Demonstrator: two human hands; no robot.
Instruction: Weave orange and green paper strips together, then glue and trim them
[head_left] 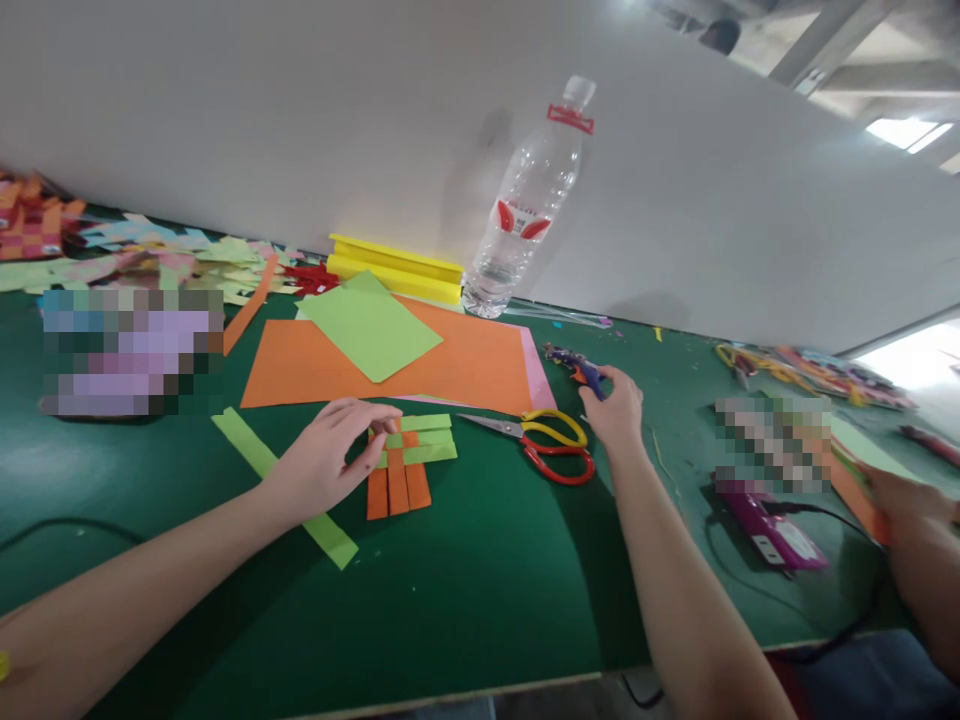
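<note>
My left hand (pixel 337 455) is at the upper left corner of a small weave of green and orange paper strips (pixel 409 475). Its fingers are curled, with thumb and fingertips closed at the weave's edge, and they cover that corner. A loose green paper strip (pixel 330 540) passes under my left wrist. My right hand (pixel 616 405) has its thumb and fingers around the end of a small tool with a blue-purple handle (pixel 589 375); the tool's exact kind is unclear. Between my hands lie scissors (pixel 559 465) with one yellow and one red handle loop, blades pointing left.
Orange (pixel 480 365) and green (pixel 371 325) paper sheets lie behind the weave. A yellow folded strip (pixel 397 270) and a tilted-looking water bottle (pixel 529 200) stand by the wall. Paper scraps (pixel 180 260) pile up at left. At right are a purple power bank (pixel 772 525) with a cable and another person's hand (pixel 915 510).
</note>
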